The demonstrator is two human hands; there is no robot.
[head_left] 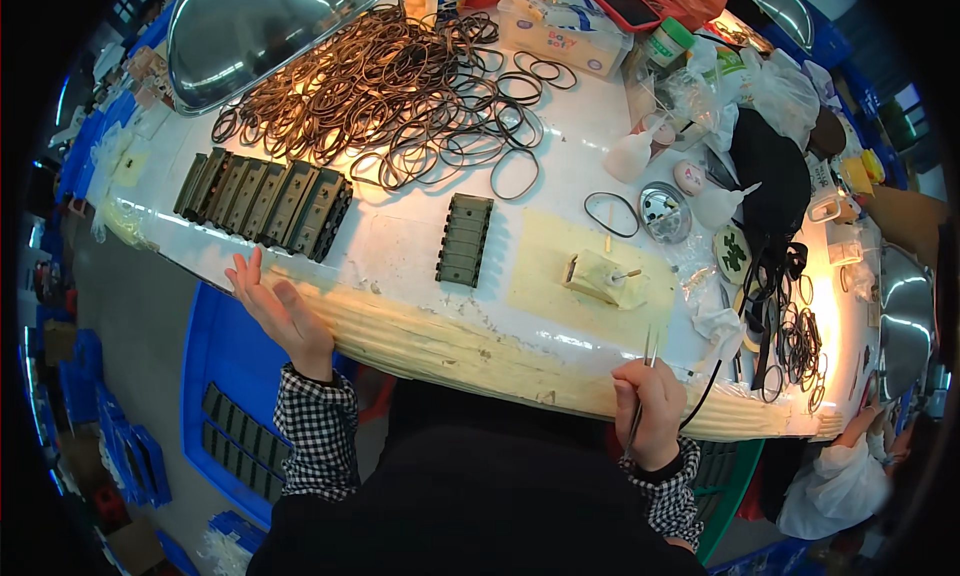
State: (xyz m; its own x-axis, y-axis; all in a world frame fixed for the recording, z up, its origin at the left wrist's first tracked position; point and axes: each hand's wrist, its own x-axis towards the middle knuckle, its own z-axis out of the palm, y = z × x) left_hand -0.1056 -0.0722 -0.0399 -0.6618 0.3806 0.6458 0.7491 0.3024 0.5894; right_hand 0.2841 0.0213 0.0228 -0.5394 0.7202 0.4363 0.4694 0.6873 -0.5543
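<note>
At the table's front edge, my left hand [283, 311] is raised with its fingers stretched apart, holding nothing. Just beyond its fingertips stands a row of dark olive ribbed rail-like pieces [265, 204], packed side by side. A single olive ribbed piece [465, 240] lies alone in the middle of the table. My right hand [650, 404] is closed around metal tweezers [650, 348], whose tips point away from me. Ahead of them, on a yellowish sheet [540, 246], sits a small pale block [597, 278] with a thin stick in it.
A large heap of black rubber rings [370, 86] covers the table's back. Behind it stands a shiny metal lamp hood [255, 36]. To the right are a round clear dish [664, 212], plastic bags and a black cloth [768, 166]. A blue bin [215, 376] sits below the left edge.
</note>
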